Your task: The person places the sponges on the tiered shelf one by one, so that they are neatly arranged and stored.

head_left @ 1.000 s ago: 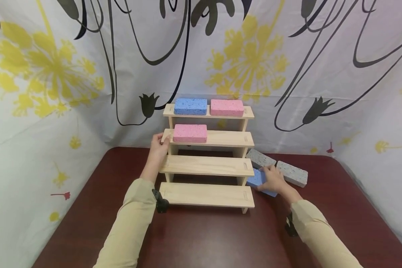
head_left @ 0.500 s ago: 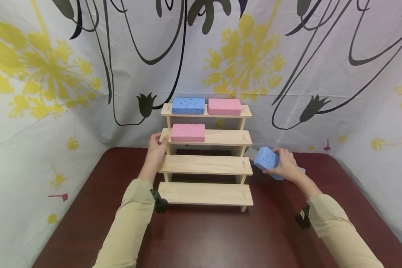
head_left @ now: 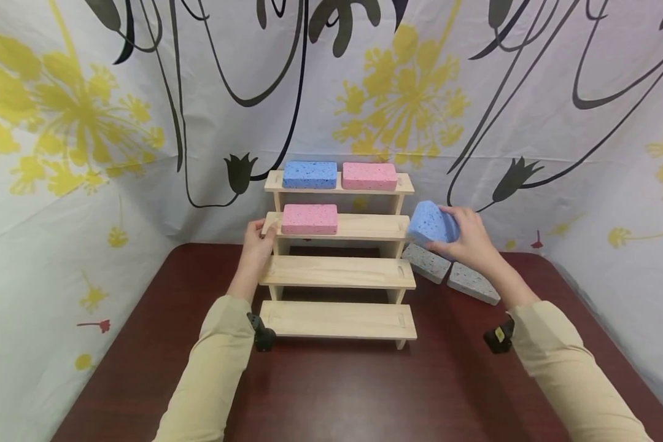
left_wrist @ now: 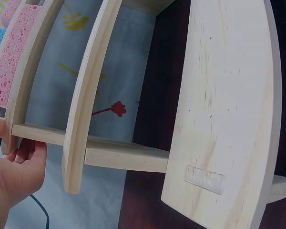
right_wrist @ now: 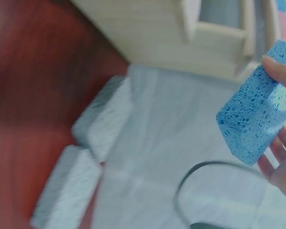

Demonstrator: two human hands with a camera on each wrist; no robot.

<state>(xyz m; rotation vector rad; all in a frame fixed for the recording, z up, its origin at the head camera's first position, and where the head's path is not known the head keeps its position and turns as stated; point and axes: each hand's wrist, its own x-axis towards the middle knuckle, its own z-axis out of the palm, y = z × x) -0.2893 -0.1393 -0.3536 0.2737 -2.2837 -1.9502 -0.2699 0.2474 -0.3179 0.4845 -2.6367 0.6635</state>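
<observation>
My right hand [head_left: 468,239] grips a blue sponge [head_left: 432,223] in the air, just off the right end of the second shelf from the top. In the right wrist view the thumb lies on one side of the blue sponge [right_wrist: 257,109] and the fingers on the other. My left hand [head_left: 256,252] holds the left end of that same shelf of the wooden four-tier stand [head_left: 339,271]; in the left wrist view its thumb and curled fingers pinch the shelf's end. A pink sponge [head_left: 310,219] lies on this shelf's left half.
On the top shelf sit another blue sponge [head_left: 310,175] and another pink sponge [head_left: 369,176], side by side. Two grey sponges [head_left: 426,263] lie on the dark red table [head_left: 331,393] right of the stand. A patterned cloth [head_left: 210,123] hangs behind.
My right hand has lifted the blue sponge off the table beside the grey sponges, up to the height of the second shelf. The left hand has stayed on the stand.
</observation>
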